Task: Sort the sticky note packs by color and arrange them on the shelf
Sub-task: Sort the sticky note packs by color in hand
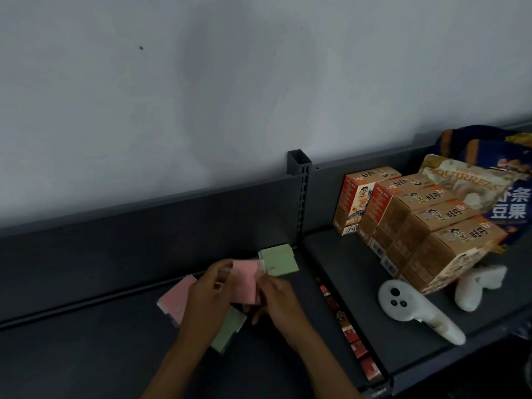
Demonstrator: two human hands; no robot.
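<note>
Both hands hold a pink sticky note pack (245, 280) just above the dark shelf (100, 349). My left hand (207, 292) grips its left edge, my right hand (276, 295) pinches its right edge. A second pink pack (174, 298) lies to the left, partly behind my left hand. A green pack (279, 260) rests against the shelf's back panel, right of the held pack. Another green pack (229, 329) lies under my hands, partly hidden.
An upright post (300, 197) divides the shelf. On the right section stand several orange snack boxes (408, 223), snack bags (489, 182) and two white controllers (403, 305). Red packages (354, 341) show on a lower shelf through the gap.
</note>
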